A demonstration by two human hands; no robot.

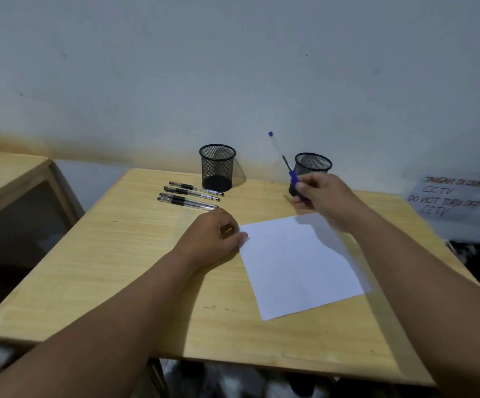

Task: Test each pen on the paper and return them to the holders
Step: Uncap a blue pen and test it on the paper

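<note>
With the paper (pixel 299 262) unmarked as far as shows, the right hand (pixel 322 193) grips a blue pen (pixel 286 165) just beyond it, the left hand (pixel 218 237) pins its corner with curled fingers, and four black pens (pixel 191 195) lie untested left of it, both holders (pixel 217 166) seemingly empty.

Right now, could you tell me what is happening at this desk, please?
A person sits at a wooden desk. The right hand holds a blue pen up in front of the right-hand mesh holder. The left hand rests on the corner of a blank sheet of paper. Four black pens lie beside the empty left-hand holder.
</note>
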